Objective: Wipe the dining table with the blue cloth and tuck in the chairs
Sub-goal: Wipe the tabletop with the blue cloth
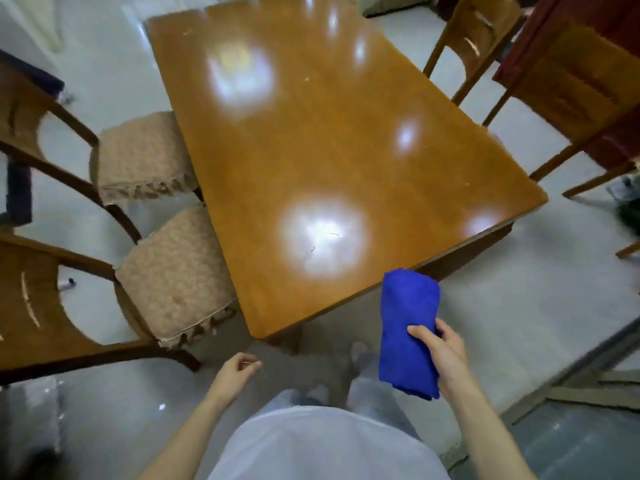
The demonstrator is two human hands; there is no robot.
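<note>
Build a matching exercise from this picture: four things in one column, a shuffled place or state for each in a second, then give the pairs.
Column one:
1. blue cloth
2. left hand
3. dining table
4. nearest chair

Column two:
A. glossy brown top with bright glare spots
B. loosely curled, holding nothing
C. beside the table's left edge, padded seat showing
D. folded, gripped by the right hand

Pairs: 1-D, 2-B, 3-A, 4-C
</note>
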